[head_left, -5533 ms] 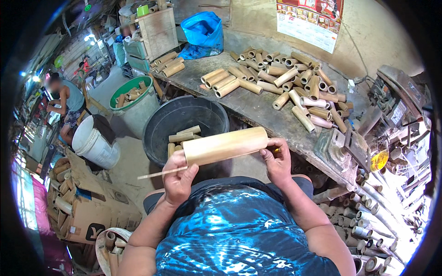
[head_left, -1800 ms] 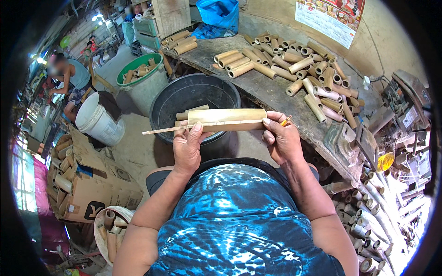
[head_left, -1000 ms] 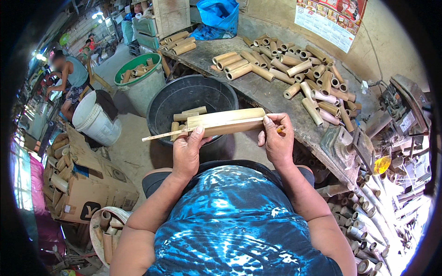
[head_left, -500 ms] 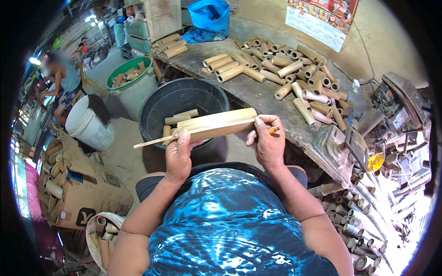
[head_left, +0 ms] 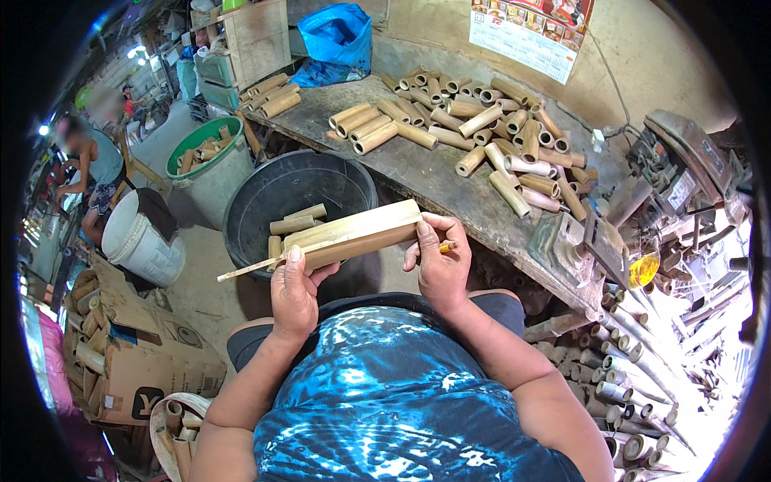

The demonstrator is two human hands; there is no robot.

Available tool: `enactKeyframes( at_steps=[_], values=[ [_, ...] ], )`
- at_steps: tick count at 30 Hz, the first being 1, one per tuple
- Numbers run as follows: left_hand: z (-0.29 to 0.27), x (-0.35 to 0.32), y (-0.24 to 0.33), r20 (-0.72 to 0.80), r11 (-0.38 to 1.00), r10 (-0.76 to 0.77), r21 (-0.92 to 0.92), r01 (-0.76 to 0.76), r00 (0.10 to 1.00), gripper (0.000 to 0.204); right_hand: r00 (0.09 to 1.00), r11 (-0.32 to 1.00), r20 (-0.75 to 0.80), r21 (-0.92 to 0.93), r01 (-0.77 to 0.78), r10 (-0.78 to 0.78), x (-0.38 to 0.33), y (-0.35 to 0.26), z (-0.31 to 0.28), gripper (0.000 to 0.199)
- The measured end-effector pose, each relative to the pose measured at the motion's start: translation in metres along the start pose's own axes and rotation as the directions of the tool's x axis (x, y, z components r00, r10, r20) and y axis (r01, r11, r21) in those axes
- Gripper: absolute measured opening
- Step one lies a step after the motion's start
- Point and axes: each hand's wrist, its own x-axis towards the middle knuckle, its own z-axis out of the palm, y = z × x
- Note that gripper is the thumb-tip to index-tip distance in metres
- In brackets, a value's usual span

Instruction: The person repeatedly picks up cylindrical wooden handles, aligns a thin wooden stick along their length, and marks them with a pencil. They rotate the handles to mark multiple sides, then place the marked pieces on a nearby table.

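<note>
A long, pale wooden block (head_left: 357, 229) spans my two hands above the black tub, its right end a little higher. My left hand (head_left: 295, 299) is closed on its left end, thumb on the near side. A thin light stick (head_left: 245, 270) juts out past that end; whether it is joined to the block cannot be made out. My right hand (head_left: 443, 261) pinches the block's right end between thumb and fingers. A short yellow pencil (head_left: 448, 247) is tucked in the same right hand, partly hidden by the fingers.
The black tub (head_left: 241, 205) holds several bamboo pieces. Cut bamboo tubes (head_left: 482, 119) are heaped on the workbench (head_left: 321, 132). A green-rimmed bin (head_left: 210, 173), a white bucket (head_left: 144, 241) and a cardboard box (head_left: 165, 353) stand left. A person (head_left: 100, 161) sits far left. More tubes (head_left: 634, 386) lie right.
The surroundings have shifted left in the picture as the view turned slightly. Both hands keep hold of the block, which now slants a little more, right end up.
</note>
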Motion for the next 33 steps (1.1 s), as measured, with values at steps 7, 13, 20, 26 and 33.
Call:
enactKeyframes(
  at_steps=[7, 13, 20, 26, 33],
  values=[
    [0.003, -0.004, 0.000, 0.050, 0.998, 0.031, 0.056, -0.034, 0.998, 0.050, 0.999, 0.998, -0.021, -0.053, 0.039, -0.041, -0.001, 0.005, 0.001, 0.014],
    [-0.001, -0.002, -0.002, 0.029, 0.998, 0.032, 0.054, -0.033, 0.999, 0.050, 1.000, 0.995, 0.001, -0.096, 0.018, -0.018, -0.005, 0.007, 0.001, 0.014],
    [-0.031, -0.016, 0.016, 0.008, 0.979, -0.183, 0.091, 0.181, 0.983, 0.047, 0.964, 0.967, -0.133, -0.085, -0.242, 0.229, 0.004, -0.023, -0.030, 0.039],
    [-0.043, -0.049, 0.019, 0.033, 0.928, -0.366, 0.094, 0.361, 0.930, 0.047, 0.854, 0.900, 0.335, -0.322, -0.293, 0.397, -0.025, -0.055, -0.031, 0.020],
    [-0.042, -0.054, 0.022, 0.062, 0.941, -0.325, 0.123, 0.316, 0.944, 0.046, 0.859, 0.891, 0.375, -0.417, -0.180, 0.349, -0.035, -0.058, -0.012, 0.009]
  ],
)
